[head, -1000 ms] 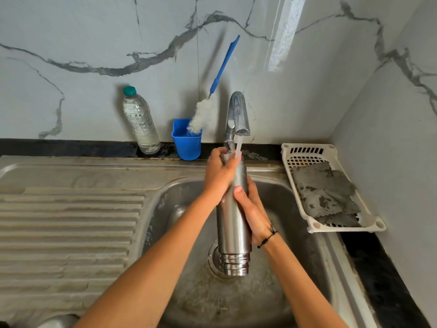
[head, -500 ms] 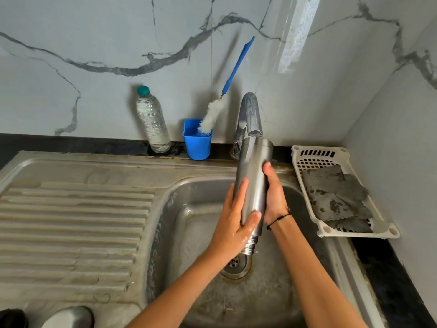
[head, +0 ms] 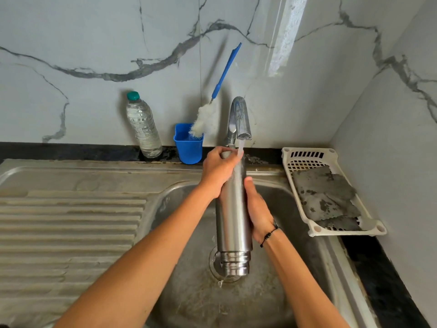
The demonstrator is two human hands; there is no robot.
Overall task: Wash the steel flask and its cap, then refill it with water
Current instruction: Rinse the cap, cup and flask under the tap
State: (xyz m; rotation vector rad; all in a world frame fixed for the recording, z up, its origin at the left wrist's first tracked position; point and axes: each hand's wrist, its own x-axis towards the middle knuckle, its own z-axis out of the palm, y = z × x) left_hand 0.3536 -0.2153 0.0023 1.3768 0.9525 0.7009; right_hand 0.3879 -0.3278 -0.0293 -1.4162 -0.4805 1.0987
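Steel flask (head: 233, 216) hanging mouth-down over the sink (head: 179, 197), under running tap (head: 240, 119). Left hand (head: 218, 171) gripping its base, right hand (head: 259, 209) wrapping mid-body. Rigid, wet, likely slippery; the two-handed grip is looking sensible.

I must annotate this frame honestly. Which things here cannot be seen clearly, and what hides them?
All in the head view:
- Flask upper end: covered by the left hand and the tap stream.
- Flask mouth at its low end, above the drain: faces away, inside unseen.
- Right hand fingers: hidden behind the flask.
- Cap: not in view.
- Brush tip: sunk in the blue cup.
- Sink front: cut off by the bottom edge.
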